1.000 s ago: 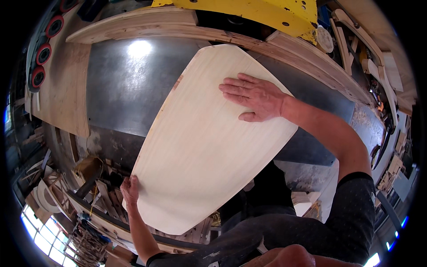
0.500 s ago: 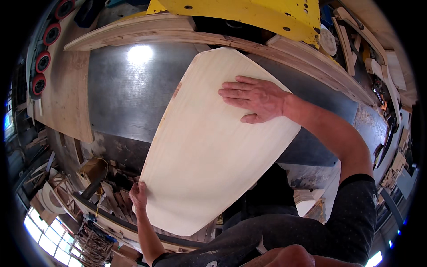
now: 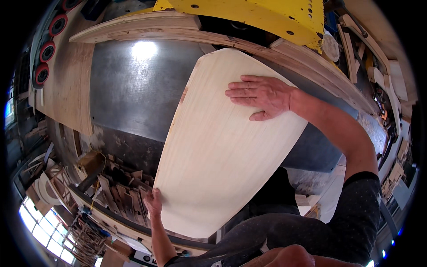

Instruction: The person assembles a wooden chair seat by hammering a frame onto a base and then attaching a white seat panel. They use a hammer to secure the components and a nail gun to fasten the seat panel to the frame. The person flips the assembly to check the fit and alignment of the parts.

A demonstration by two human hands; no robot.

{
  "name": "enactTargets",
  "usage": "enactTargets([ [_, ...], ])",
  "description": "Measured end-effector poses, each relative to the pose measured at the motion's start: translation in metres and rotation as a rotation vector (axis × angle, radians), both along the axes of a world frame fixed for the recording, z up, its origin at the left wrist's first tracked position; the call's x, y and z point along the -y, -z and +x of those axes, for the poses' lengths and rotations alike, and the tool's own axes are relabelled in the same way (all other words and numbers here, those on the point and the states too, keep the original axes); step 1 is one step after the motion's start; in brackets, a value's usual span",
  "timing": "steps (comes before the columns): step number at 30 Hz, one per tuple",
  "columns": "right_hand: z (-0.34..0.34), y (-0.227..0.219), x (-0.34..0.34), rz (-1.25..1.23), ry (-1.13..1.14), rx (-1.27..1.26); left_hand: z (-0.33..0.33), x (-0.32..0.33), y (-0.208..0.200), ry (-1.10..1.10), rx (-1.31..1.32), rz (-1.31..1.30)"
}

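A large pale wooden board (image 3: pixel 218 151) lies slanted over a grey metal machine table (image 3: pixel 126 89), its near end reaching past the table toward my body. My left hand (image 3: pixel 153 203) grips the board's left edge near that end, thumb on top; its other fingers are mostly hidden beneath. Flat on the upper face, toward the far right side, rests my right hand (image 3: pixel 263 96), fingers stretched out and thumb apart. The board's far end touches or nearly touches a wooden fence (image 3: pixel 231 41); the exact contact is hard to make out.
A yellow machine housing (image 3: pixel 253 15) stands behind the fence. Red-rimmed rollers (image 3: pixel 48 51) and a wooden panel (image 3: pixel 66 84) are at the left. Offcuts (image 3: pixel 120 191) fill a space below the table at the near left. Shaped wooden pieces (image 3: pixel 356 49) lie at the far right.
The board's near end has swung to the right, and my left hand has moved right with it. My right hand stays flat on the board. The whole view has shifted slightly.
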State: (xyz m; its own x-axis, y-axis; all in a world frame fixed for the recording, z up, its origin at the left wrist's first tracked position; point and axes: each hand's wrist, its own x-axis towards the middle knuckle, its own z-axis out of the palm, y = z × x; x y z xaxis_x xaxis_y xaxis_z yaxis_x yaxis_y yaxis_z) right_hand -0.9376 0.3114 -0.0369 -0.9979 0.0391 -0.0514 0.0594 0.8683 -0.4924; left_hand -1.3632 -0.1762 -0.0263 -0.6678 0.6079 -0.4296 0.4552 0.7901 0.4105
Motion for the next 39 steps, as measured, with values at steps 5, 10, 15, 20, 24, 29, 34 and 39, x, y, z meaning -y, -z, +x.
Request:
enactTargets([
  [5,-0.002,-0.004,0.003,0.045,0.034,0.011,0.003,0.022,0.008,-0.028,0.012,-0.031],
  [10,0.045,-0.006,0.108,0.131,0.427,0.184,0.013,0.013,-0.002,-0.033,-0.033,-0.051],
  [15,0.074,-0.005,0.138,0.123,0.51,0.16,0.02,0.005,-0.007,-0.032,0.023,-0.076],
  [20,0.058,-0.003,0.121,0.137,0.461,0.166,0.016,0.026,-0.001,-0.06,0.001,-0.082],
  [24,0.044,-0.003,0.106,0.11,0.43,0.183,0.016,0.03,0.001,-0.079,0.034,-0.047],
  [29,0.027,-0.002,0.085,0.103,0.39,0.162,0.016,0.042,0.004,-0.088,-0.004,-0.084],
  [34,0.021,-0.001,0.083,0.078,0.393,0.136,0.017,0.036,0.006,-0.163,0.02,-0.058],
  [39,0.002,0.002,0.078,0.059,0.39,0.087,-0.009,0.039,0.008,-0.156,0.025,-0.035],
])
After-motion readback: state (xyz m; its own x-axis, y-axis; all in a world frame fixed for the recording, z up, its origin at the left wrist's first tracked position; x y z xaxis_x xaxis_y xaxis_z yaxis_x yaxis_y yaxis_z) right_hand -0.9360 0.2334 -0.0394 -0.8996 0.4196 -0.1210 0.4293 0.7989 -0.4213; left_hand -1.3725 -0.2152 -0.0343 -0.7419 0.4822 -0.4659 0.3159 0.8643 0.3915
